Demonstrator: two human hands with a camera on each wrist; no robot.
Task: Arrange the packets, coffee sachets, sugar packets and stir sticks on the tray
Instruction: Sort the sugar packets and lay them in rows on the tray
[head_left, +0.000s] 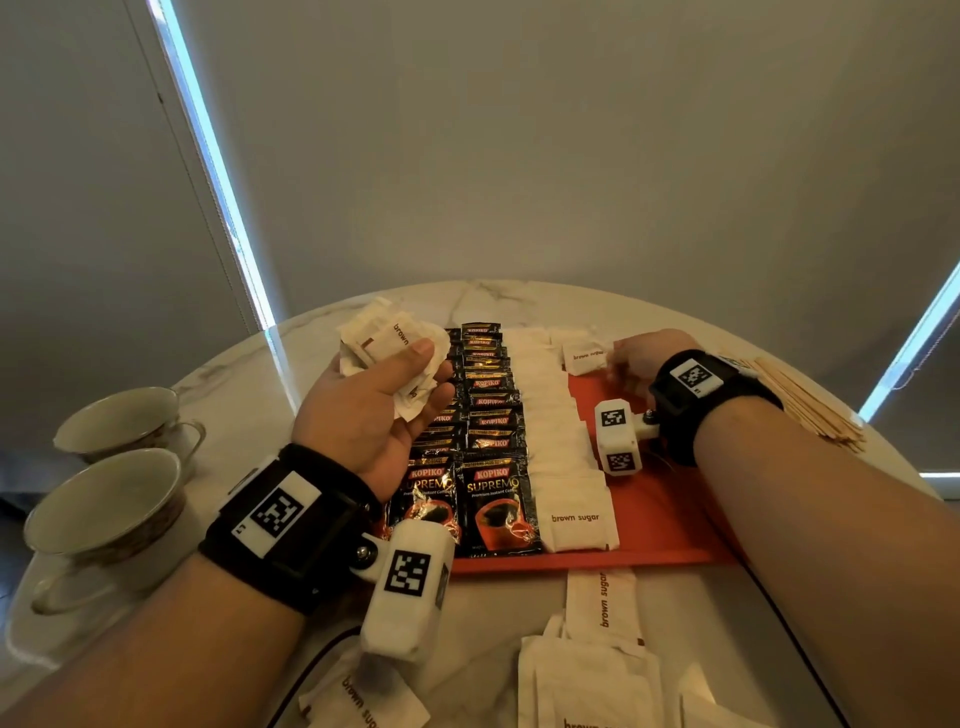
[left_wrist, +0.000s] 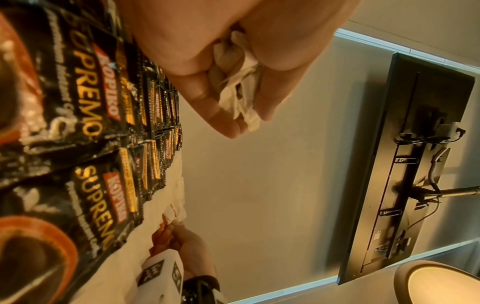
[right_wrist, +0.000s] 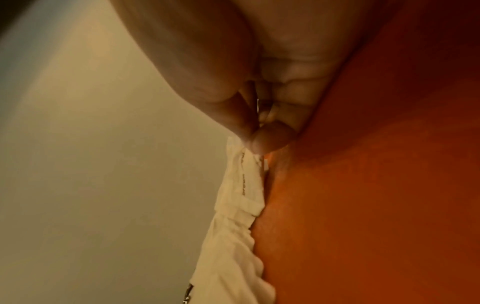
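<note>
Left of the tray (head_left: 670, 525): left hand (head_left: 374, 410) clutches a bunch of sugar packets (head_left: 387, 338) above the coffee sachets (head_left: 493, 415). At the tray's far edge, right hand (head_left: 641, 358) pinches one packet (head_left: 587, 356) by its corner. Light, soft paper, likely crumples; best held by the edges.

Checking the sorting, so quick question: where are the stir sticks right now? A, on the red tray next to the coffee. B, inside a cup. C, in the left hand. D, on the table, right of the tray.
D: the stir sticks lie in a pile on the table, beyond the right edge of the tray.
</note>
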